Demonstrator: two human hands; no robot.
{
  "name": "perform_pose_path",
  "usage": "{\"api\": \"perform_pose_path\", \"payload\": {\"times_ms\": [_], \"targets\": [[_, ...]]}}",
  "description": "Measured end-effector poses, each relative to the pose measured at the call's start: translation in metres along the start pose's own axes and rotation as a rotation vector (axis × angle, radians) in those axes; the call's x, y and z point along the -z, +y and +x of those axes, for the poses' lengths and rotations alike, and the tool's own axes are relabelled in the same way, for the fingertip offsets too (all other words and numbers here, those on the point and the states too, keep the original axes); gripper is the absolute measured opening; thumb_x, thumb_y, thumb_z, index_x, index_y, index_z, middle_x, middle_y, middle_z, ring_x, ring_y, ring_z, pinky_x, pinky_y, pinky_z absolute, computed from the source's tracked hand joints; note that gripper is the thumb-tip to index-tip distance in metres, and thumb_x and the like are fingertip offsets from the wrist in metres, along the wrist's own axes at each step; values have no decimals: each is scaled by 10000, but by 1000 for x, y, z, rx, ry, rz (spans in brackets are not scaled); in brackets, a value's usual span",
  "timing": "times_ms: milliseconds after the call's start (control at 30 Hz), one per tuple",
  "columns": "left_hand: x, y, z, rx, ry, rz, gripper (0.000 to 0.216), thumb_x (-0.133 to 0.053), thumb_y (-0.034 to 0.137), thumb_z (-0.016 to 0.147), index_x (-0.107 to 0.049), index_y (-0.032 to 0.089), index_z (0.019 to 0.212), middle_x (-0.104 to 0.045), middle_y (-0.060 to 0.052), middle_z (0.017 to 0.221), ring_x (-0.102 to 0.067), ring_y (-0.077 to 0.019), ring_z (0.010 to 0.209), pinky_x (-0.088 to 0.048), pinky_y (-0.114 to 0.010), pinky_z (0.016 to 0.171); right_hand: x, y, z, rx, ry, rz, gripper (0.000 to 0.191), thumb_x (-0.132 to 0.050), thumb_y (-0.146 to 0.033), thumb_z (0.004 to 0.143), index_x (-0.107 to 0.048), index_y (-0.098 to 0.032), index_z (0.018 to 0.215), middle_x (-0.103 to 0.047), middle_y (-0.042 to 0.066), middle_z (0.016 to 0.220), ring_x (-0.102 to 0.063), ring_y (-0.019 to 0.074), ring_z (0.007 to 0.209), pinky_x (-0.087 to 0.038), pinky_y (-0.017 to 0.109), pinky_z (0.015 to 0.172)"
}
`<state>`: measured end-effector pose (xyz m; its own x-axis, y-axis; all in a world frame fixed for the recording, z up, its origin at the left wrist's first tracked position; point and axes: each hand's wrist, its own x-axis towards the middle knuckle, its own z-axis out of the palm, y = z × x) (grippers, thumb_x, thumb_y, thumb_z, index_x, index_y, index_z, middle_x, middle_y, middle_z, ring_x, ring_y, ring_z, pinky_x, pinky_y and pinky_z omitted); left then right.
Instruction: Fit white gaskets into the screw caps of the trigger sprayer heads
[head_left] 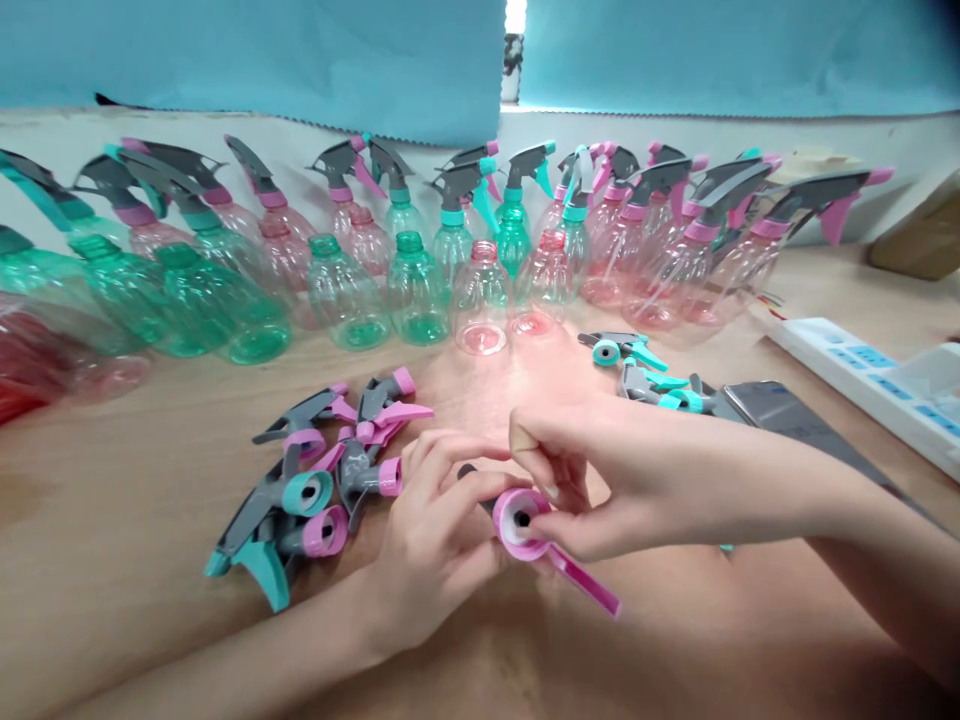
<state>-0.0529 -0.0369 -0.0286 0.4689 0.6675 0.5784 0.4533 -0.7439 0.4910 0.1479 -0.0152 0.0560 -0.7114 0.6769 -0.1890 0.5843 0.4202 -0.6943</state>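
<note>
My left hand (pixel 435 530) and my right hand (pixel 592 480) meet over the wooden table (pixel 112 520), both closed on one pink and grey spray trigger head (pixel 525 525). Its pink screw collar faces me and its pink lever sticks out to the lower right. The left fingers wrap the grey body from the left. The right thumb and fingers pinch the collar. A heap of loose pink and teal trigger heads (pixel 315 480) lies just left of my left hand. A few teal trigger heads (pixel 645 375) lie behind my right hand.
A row of pink and green plastic bottles (pixel 420 280) stands along the back of the table, several capped with sprayers, several open-necked. A dark phone (pixel 780 410) lies at the right. A white power strip (pixel 862 375) sits at the right edge. Blue cloth hangs behind.
</note>
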Motion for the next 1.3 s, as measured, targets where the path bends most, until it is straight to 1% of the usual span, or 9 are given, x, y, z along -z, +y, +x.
{"api": "perform_pose_path", "payload": {"times_ms": [133, 300, 433, 567, 667, 800, 967, 1100, 1300], "targets": [[1, -3, 1, 63, -3, -53, 155, -625, 286, 851, -578, 261, 996, -539, -44, 1024, -530, -204, 942, -465, -364, 834, 1, 7, 2, -12, 2, 5, 234, -627, -361, 775, -441, -222, 745, -548, -54, 676, -488, 83, 565, -365, 185, 460], [-2, -5, -1, 168, -30, -147, 268, -648, 189, 825, -560, 273, 1063, -545, -20, 1018, -583, -162, 857, -497, -271, 695, 0, 10, 7, -29, 21, -35, 233, -605, -405, 788, -482, -213, 734, -554, -46, 669, -477, 91, 575, -364, 203, 479], [-4, -5, -2, 149, -18, -196, 290, -634, 135, 820, -547, 251, 1071, -569, -17, 969, -588, -165, 857, -478, -232, 617, -2, 7, 6, -11, 58, -102, 183, -542, -378, 836, -505, -208, 780, -553, -32, 697, -474, 99, 610, -370, 217, 519], [-4, -6, -1, 125, -22, -210, 268, -627, 143, 832, -539, 233, 1068, -562, -17, 957, -578, -150, 843, -459, -212, 598, -5, 2, 5, 12, 95, -111, 174, -525, -345, 851, -479, -212, 749, -529, -51, 661, -457, 84, 573, -353, 206, 488], [-3, -6, -1, 137, -28, -194, 270, -621, 155, 842, -542, 243, 1085, -556, -16, 991, -559, -131, 826, -456, -199, 606, -7, 3, 6, -16, 114, -26, 171, -545, -323, 840, -463, -216, 735, -518, -63, 651, -450, 76, 565, -342, 194, 465], [-2, -5, -1, 157, -3, -175, 282, -636, 183, 843, -552, 265, 1100, -560, 0, 973, -543, -123, 833, -464, -191, 646, -7, 8, 8, -88, 175, 128, 200, -587, -370, 819, -466, -218, 771, -512, -62, 676, -451, 81, 595, -341, 197, 484], [-2, -6, 0, 169, 26, -195, 253, -625, 210, 855, -553, 264, 1091, -563, 8, 971, -551, -118, 834, -469, -191, 663, -10, 8, 13, -149, 99, 386, 202, -617, -277, 792, -428, -213, 757, -497, -79, 633, -455, 69, 572, -323, 188, 483], [-3, -7, 1, 181, 30, -221, 214, -621, 237, 861, -550, 248, 1063, -550, 11, 947, -553, -117, 814, -459, -205, 670, -13, 3, 15, -198, 95, 388, 217, -617, -277, 786, -417, -212, 731, -505, -84, 602, -456, 68, 559, -323, 187, 484], [-2, -7, 0, 194, 23, -240, 208, -626, 221, 856, -548, 230, 1049, -548, 5, 937, -539, -134, 863, -439, -246, 761, -13, 1, 10, -132, 125, 341, 165, -579, -270, 821, -445, -214, 741, -520, -69, 647, -458, 78, 589, -341, 201, 510]]}}
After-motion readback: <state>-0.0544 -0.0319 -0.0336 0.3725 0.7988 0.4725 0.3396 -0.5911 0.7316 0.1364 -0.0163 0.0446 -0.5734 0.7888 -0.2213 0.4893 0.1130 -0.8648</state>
